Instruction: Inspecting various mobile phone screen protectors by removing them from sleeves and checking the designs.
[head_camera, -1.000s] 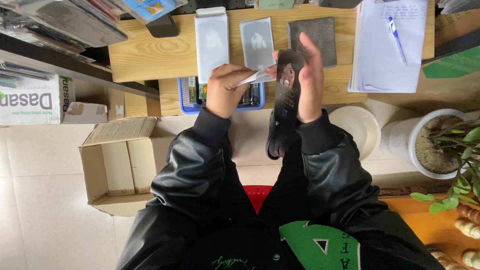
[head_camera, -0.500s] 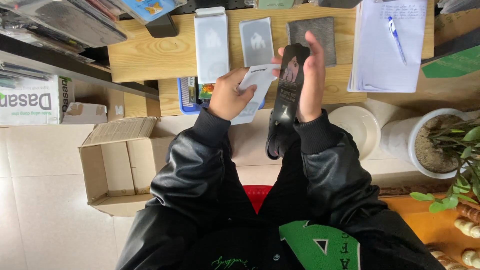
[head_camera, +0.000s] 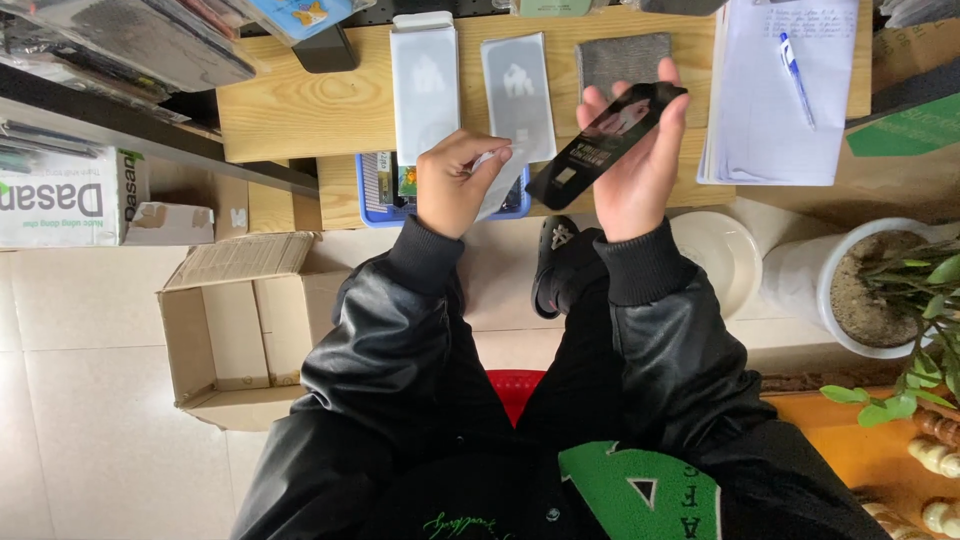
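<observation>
My right hand (head_camera: 640, 170) holds a long black glossy card (head_camera: 605, 143) tilted up, its edges pinched between thumb and fingers. My left hand (head_camera: 455, 185) grips a white plastic sleeve (head_camera: 497, 190) by its lower part, just left of the black card and apart from it. Both hands hover over the near edge of a low wooden table (head_camera: 300, 110). On the table beyond them lie a white rectangular box (head_camera: 424, 80), a translucent grey sleeve (head_camera: 517, 85) and a dark grey cloth (head_camera: 622, 60).
A blue tray (head_camera: 375, 195) sits under the table edge. Papers with a blue pen (head_camera: 795, 65) lie at the right. An open cardboard box (head_camera: 230, 330) stands on the tiled floor at the left. A white plant pot (head_camera: 860, 290) and white bowl (head_camera: 715, 255) are at the right.
The hands have drawn apart: the white sleeve has come away from the black card to the left, and my right hand has tipped the card flatter and lifted it.
</observation>
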